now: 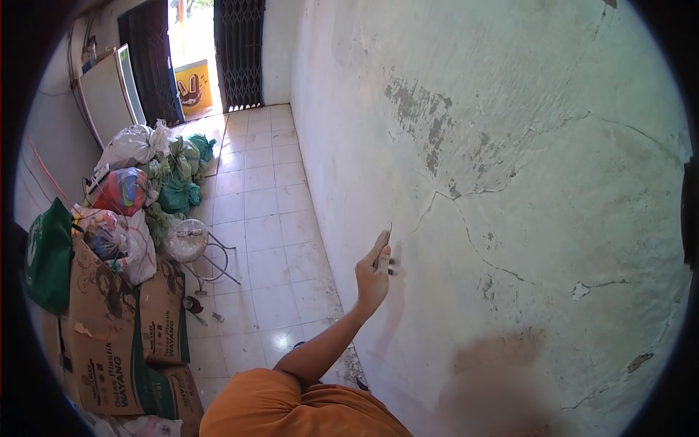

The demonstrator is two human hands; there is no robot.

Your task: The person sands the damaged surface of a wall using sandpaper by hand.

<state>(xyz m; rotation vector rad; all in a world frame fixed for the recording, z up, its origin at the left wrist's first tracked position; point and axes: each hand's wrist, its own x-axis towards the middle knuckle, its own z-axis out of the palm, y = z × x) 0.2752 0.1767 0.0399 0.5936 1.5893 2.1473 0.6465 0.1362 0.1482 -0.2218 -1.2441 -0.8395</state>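
My left hand (pixel 373 277) reaches out beside the cracked, pale plastered wall (pixel 349 146), with its fingers closed. Between the fingers is a thin, flat tool like a scraper (pixel 389 231), seen nearly edge-on, with its tip pointing up. Whether it touches the wall, I cannot tell. Grey bare patches (pixel 437 135) and cracks mark the plaster ahead of the hand. An orange sleeve (pixel 251 404) covers my upper arm. My right hand does not show; a smeared patch (pixel 502 393) at the bottom right cannot be made out.
Cardboard boxes (pixel 105 335), a green bag (pixel 49 255) and several stuffed plastic bags (pixel 120 191) line the left side. A round stool (pixel 188 242) stands beside them on the tiled floor (pixel 269 255). Folding metal gates (pixel 240 54) flank the doorway at the back.
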